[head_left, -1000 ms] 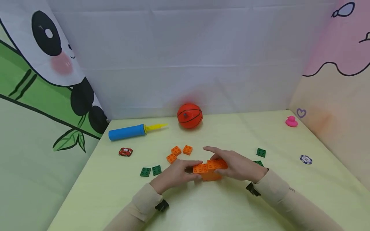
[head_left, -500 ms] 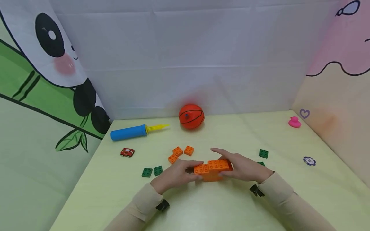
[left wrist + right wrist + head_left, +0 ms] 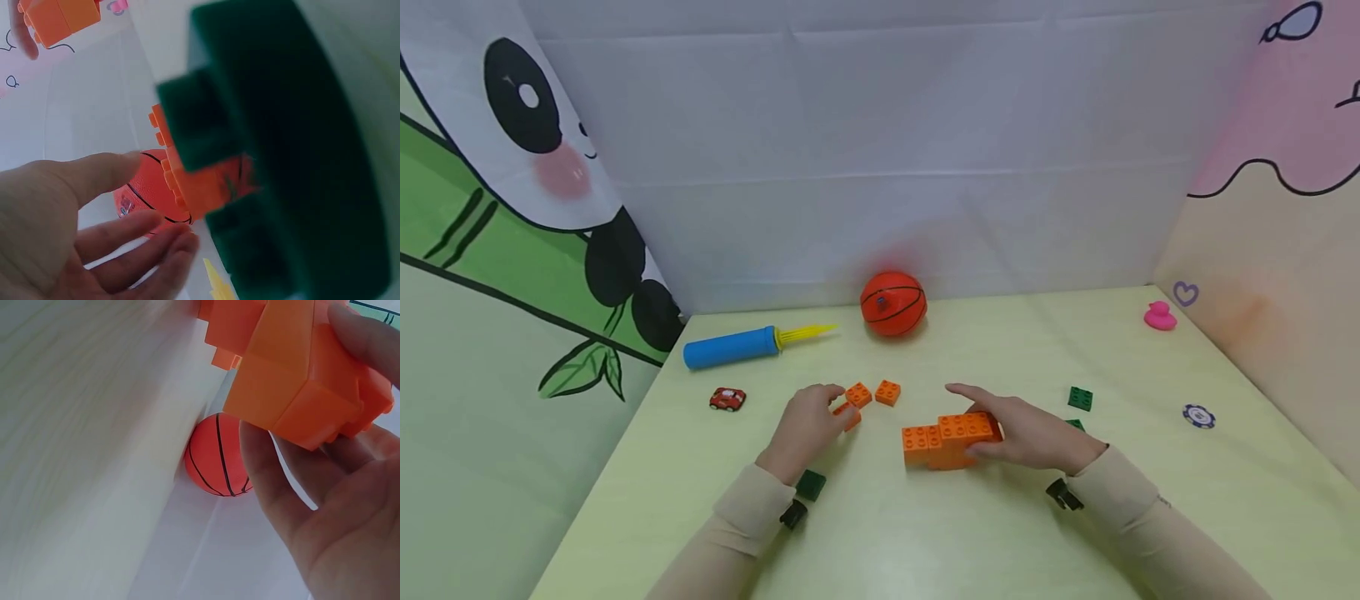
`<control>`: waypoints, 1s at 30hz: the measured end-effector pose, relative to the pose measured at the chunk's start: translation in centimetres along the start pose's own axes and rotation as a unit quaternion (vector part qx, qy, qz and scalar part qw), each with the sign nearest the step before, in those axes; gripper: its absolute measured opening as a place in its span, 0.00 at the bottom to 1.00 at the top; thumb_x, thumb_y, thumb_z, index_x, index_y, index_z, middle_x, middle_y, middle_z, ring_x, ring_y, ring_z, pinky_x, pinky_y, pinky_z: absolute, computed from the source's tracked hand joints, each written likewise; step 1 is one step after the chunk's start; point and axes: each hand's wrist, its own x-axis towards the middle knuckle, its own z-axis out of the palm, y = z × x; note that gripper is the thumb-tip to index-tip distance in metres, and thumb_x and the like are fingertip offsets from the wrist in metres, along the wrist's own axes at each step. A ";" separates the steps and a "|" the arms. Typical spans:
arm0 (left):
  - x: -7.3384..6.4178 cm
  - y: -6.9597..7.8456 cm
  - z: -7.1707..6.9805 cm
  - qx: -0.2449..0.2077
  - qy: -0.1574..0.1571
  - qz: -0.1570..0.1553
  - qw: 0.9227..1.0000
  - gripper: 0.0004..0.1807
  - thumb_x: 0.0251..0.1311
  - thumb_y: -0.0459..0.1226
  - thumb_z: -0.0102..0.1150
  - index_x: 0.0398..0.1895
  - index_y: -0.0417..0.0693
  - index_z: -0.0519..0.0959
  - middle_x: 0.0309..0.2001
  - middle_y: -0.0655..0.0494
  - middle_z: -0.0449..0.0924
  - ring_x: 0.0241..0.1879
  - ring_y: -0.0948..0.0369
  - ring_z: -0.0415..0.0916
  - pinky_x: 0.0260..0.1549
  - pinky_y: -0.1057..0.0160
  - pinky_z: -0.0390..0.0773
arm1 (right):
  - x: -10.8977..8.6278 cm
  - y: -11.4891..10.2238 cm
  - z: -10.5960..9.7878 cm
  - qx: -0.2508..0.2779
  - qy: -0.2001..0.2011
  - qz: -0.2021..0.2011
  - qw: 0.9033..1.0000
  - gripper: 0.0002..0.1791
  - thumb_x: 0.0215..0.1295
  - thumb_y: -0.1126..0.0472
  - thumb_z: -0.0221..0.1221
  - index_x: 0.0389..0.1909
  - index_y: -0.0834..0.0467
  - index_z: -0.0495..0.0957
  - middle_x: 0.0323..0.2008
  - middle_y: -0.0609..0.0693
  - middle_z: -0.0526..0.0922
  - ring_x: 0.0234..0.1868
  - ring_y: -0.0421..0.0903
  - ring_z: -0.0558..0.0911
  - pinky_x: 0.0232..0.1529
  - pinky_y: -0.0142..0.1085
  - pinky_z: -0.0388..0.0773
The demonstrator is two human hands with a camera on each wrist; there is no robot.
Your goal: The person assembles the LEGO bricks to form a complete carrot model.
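The right grip (image 3: 1024, 429) clasps the right end of the stepped orange block (image 3: 951, 442), thumb on the near side, steadying it near the middle of the table (image 3: 1000, 533). The left grip (image 3: 805, 427) is away from that block, thumb and fingers spread apart around the nearest loose orange brick (image 3: 851, 419); the left wrist view shows a gap between them, and whether either touches the brick cannot be told. The step in hand looks like fetching one more brick while the right side holds the build. Taking it would call for the left thumb and fingers to close on its sides without nudging the second orange brick (image 3: 858, 394) just beyond; the third orange brick (image 3: 887, 392) lies to the right of that. A green brick (image 3: 810, 485) sits by the left sleeve (image 3: 752, 508), and another green brick (image 3: 1080, 398) lies beyond the right forearm. Farther out are a red toy car (image 3: 727, 399) and blue pump (image 3: 730, 347) on the left, a ball (image 3: 893, 304) at the far edge, and a chip (image 3: 1198, 416) and pink duck (image 3: 1161, 317) on the right.
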 end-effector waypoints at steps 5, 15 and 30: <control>0.3 0.0 0.2 0.029 -0.033 -0.020 0.999 0.26 0.59 0.45 0.70 0.57 0.38 0.81 0.49 0.48 0.84 0.36 0.57 0.76 0.39 0.58 0.81 | 0.1 0.0 0.2 0.004 0.008 0.002 1.000 0.47 0.64 0.51 0.67 0.78 0.40 0.51 0.55 0.48 0.80 0.54 0.44 0.79 0.55 0.45 0.77; 0.0 0.4 0.4 0.041 -0.056 -0.023 0.997 0.18 0.58 0.37 0.70 0.49 0.37 0.84 0.37 0.52 0.83 0.29 0.57 0.71 0.31 0.62 0.74 | 0.0 0.0 0.4 0.005 0.008 0.007 1.000 0.47 0.65 0.50 0.67 0.78 0.36 0.50 0.55 0.48 0.80 0.54 0.45 0.78 0.56 0.46 0.76; -3.2 4.3 -0.2 -0.142 -0.069 0.188 0.969 0.23 0.63 0.42 0.67 0.60 0.46 0.81 0.53 0.54 0.82 0.52 0.49 0.79 0.53 0.48 0.80 | 0.1 0.0 0.4 0.000 0.012 0.001 1.000 0.47 0.64 0.50 0.67 0.79 0.42 0.50 0.56 0.51 0.80 0.55 0.48 0.80 0.58 0.48 0.77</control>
